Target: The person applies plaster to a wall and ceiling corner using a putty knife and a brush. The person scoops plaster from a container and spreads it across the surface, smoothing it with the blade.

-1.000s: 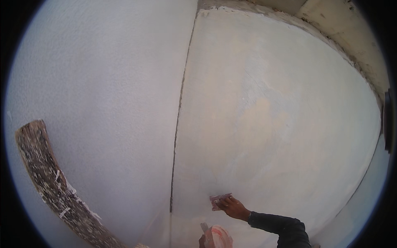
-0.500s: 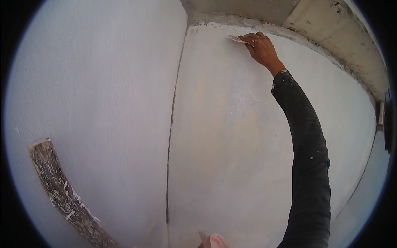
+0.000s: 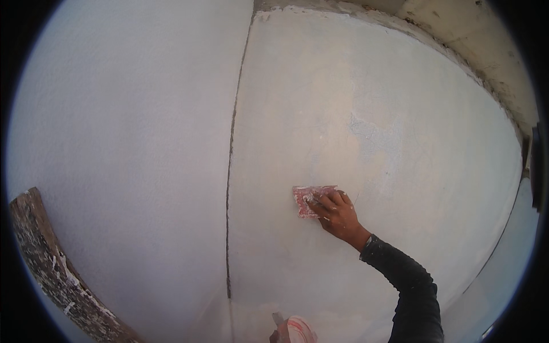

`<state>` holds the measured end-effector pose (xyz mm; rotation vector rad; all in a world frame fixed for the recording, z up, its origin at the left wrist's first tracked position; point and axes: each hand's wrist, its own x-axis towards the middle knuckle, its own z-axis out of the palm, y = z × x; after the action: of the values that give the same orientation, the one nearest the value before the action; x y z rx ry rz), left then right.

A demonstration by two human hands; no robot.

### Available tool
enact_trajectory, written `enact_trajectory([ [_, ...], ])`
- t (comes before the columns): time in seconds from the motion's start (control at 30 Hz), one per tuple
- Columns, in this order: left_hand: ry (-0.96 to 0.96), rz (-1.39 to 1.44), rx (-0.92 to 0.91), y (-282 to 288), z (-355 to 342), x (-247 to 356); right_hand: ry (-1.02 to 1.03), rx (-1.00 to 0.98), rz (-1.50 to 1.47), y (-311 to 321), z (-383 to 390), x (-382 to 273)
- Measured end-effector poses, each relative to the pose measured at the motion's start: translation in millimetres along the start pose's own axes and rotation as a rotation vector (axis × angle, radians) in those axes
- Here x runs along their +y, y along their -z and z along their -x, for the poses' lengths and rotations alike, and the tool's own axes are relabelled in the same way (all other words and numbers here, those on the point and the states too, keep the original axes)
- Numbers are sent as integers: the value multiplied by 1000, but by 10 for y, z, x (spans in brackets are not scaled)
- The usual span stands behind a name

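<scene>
My right hand (image 3: 338, 216) is closed around a red flat scraper (image 3: 306, 197) smeared with white filler. The scraper lies against the pale wall panel (image 3: 297, 114), right of a dark vertical joint. At the bottom edge is a round pink-and-white tub (image 3: 301, 330) with white paste streaks, and a small grey blade (image 3: 278, 318) sticks up beside it. A brown sliver of my left hand (image 3: 274, 337) shows at the tub's side, gripping it; most of that hand is cut off by the frame.
A rough wooden plank (image 3: 54, 268), splashed with white, slants across the lower left. The dark vertical joint (image 3: 230, 171) splits two pale wall surfaces. Along the top right runs a rough concrete beam (image 3: 469, 34). A dark object (image 3: 536, 168) stands at the far right edge.
My right hand has come down from the top edge of the panel to its middle, with the red scraper still in it. The view has shifted, and more of the tub shows.
</scene>
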<state>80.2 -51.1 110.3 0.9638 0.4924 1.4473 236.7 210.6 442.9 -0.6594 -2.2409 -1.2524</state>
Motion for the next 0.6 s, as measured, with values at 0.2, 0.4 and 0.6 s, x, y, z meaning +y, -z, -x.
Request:
enact_trajectory([
  [0.2,330,1213,326,-223,-217,-314,55,-352,-180,-494,1828,-1189],
  [0.4,-298,121,9,-103,-109,-314,63,-81,-161,465,319,-367],
  [0.6,266,815,116,-180,-106,-267,-59,534,314,1658,-2186,1900],
])
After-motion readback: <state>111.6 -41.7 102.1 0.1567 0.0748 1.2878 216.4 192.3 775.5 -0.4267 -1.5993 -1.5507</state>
